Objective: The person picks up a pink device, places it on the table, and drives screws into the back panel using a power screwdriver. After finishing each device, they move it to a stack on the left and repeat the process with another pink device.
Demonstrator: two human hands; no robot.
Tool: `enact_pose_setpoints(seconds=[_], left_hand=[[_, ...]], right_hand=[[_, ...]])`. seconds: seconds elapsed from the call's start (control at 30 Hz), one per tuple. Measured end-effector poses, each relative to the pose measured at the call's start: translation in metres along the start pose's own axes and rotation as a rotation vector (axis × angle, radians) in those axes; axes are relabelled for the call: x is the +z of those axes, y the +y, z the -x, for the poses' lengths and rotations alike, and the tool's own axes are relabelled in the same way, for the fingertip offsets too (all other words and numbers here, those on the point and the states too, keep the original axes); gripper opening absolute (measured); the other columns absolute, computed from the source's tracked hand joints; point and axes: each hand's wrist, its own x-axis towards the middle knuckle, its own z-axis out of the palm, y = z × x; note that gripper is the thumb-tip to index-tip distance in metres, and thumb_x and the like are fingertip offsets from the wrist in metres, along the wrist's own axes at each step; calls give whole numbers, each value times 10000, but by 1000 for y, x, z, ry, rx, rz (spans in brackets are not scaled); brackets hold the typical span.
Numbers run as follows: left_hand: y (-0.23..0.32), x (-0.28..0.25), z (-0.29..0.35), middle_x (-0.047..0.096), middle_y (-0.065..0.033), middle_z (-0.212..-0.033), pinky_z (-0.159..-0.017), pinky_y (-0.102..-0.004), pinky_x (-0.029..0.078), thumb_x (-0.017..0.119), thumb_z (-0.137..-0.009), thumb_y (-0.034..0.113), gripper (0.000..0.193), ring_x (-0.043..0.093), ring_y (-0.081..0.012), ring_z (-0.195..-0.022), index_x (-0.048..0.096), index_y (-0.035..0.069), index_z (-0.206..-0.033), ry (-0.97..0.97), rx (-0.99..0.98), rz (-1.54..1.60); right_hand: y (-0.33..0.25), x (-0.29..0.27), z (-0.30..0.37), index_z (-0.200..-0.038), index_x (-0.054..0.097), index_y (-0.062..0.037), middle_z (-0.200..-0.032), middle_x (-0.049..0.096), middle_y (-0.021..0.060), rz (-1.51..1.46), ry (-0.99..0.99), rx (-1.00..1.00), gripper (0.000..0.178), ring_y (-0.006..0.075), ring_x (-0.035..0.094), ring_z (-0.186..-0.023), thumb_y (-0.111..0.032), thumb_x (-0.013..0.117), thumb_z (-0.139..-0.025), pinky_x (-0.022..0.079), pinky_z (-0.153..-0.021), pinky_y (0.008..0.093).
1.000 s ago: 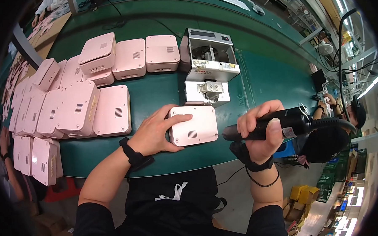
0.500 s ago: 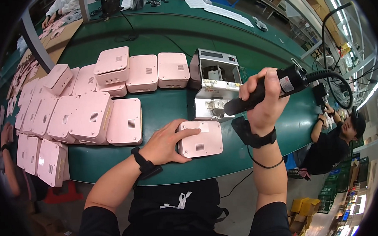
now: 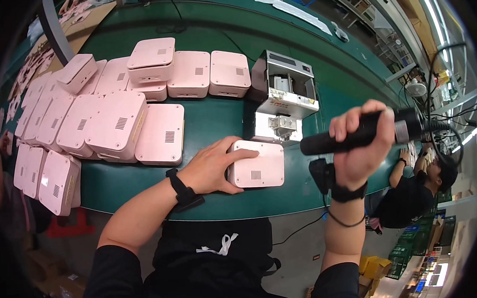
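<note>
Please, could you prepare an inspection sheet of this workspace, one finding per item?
Surface: green table; many pink cases at left, some stacked.
Handled things: held pink case, grille up; black electric screwdriver, apart from it; screw feeder behind.
Clutter: white sheets at far side.
Hands: left hand grips case's left end; right hand wraps screwdriver.
Cables: black cord from screwdriver's rear.
Surroundings: co-worker at right; white fan.

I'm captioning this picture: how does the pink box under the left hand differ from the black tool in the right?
The pink box is squat with rounded corners; the black tool is long and cylindrical. The box rests on the green table under the left hand; the right hand holds the tool in the air. Each has a hand on it.
</note>
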Motion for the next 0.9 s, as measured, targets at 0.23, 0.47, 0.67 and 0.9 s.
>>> enact_pose_setpoints(seconds=[0.23, 0.47, 0.67, 0.9], left_hand=[[-1, 1, 1, 449, -143, -1401, -1042, -447, 454, 885, -625, 302, 809, 500, -361, -1270, 558, 271, -1365, -9, -2, 6], [0, 2, 2, 462, -135, -1360, -1034, -436, 457, 889, -610, 273, 815, 507, -352, -1252, 559, 251, -1354, 16, 9, -10], [-4, 1, 2, 451, -145, -1391, -1049, -438, 446, 894, -618, 272, 812, 495, -370, -1269, 562, 273, -1359, -1, -7, 19], [-3, 2, 1, 462, -139, -1373, -1033, -424, 456, 898, -614, 242, 808, 510, -359, -1251, 568, 267, -1351, 21, -5, -6]], right_hand=[[17, 2, -50, -911, 555, -71, -654, 502, 52, 137, 74, 66, 360, 172, 474, -514, -423, 551, -983, 429, -560, 341], [31, 0, -50, -910, 553, -74, -648, 496, 47, 163, 66, 131, 353, 169, 473, -508, -421, 561, -977, 426, -545, 332], [12, 3, -11, -946, 531, -70, -650, 489, 43, 90, 15, 220, 393, 161, 469, -500, -459, 496, -993, 424, -542, 326], [-2, 10, 36, -996, 496, -68, -656, 485, 41, 27, -28, 216, 418, 152, 458, -489, -477, 409, -1014, 420, -536, 320]])
